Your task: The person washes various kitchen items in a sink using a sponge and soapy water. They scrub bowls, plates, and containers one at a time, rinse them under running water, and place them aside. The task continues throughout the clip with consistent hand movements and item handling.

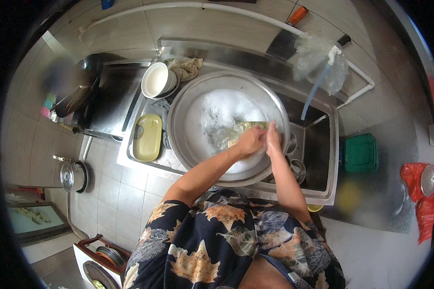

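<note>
A wide metal basin (182,108) rests on the sink, holding cloudy water and white suds (231,103). Over the water at its right side, my right hand (273,138) grips the edge of a yellow-green dish (255,125), which is partly hidden by suds and fingers. Close against it, my left hand (252,140) has its fingers curled at the dish's near side; whatever lies inside them is hidden. A small pale beige piece (232,143) shows beside the left wrist, too unclear to name.
Left of the basin lie a yellow-green tray (147,139) and stacked white bowls (155,81), with a crumpled cloth (188,68) behind. Glasses (297,169) stand in the right sink compartment (316,159), below a blue hose (314,90). A green plastic basket (360,153) sits further right.
</note>
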`<state>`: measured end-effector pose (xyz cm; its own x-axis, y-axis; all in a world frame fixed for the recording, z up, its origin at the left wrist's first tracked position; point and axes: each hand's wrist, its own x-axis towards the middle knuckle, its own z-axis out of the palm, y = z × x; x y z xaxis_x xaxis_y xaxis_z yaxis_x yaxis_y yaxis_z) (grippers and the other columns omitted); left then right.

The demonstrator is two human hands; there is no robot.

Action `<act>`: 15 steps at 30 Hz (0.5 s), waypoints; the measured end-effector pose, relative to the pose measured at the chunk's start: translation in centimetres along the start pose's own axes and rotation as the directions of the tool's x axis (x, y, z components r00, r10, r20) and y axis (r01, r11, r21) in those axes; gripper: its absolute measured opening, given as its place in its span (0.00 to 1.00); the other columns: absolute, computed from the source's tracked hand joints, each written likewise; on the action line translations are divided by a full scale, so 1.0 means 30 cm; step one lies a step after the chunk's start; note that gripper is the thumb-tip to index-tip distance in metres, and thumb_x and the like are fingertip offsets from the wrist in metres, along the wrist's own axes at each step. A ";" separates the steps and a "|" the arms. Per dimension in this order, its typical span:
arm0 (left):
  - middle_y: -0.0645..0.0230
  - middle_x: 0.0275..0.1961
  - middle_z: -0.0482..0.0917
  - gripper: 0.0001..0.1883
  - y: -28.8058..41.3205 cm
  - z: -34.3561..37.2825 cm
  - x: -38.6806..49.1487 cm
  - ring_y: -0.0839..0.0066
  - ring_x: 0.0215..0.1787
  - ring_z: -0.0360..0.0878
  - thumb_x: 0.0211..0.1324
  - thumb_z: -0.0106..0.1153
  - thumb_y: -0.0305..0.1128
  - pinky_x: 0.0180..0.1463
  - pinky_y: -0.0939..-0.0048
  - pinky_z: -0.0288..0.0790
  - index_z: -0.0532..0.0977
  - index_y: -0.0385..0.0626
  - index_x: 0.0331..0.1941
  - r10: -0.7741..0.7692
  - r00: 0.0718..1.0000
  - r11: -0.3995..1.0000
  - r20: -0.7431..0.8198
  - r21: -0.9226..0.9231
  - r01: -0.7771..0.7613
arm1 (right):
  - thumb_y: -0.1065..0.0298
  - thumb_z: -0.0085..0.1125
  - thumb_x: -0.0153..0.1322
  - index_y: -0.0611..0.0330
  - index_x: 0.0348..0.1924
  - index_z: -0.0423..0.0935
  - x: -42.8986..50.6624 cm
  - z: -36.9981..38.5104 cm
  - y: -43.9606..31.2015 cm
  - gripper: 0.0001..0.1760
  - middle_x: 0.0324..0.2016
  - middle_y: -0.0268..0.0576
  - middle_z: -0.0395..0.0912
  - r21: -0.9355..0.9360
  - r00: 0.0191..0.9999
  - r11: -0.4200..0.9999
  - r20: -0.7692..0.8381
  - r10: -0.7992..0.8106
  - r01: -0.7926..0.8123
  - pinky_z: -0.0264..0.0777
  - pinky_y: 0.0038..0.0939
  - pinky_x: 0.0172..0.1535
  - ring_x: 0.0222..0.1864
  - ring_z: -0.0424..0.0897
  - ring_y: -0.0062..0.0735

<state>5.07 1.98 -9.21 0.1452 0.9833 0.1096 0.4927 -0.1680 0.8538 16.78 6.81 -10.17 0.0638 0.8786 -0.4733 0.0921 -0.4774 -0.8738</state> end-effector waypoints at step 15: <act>0.49 0.45 0.78 0.15 -0.081 -0.008 -0.049 0.49 0.47 0.76 0.56 0.49 0.35 0.48 0.51 0.71 0.74 0.48 0.47 -0.258 0.965 0.934 -0.051 0.244 0.263 | 0.42 0.33 0.76 0.69 0.57 0.67 0.017 -0.022 0.015 0.36 0.55 0.55 0.71 -0.077 0.989 0.987 0.049 -0.140 0.143 0.63 0.39 0.55 0.56 0.70 0.48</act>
<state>3.46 0.96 -11.31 -0.0314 0.9956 -0.0887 0.7072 0.0848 0.7019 17.51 7.04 -10.73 0.0012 0.9361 -0.3516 0.1761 -0.3463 -0.9214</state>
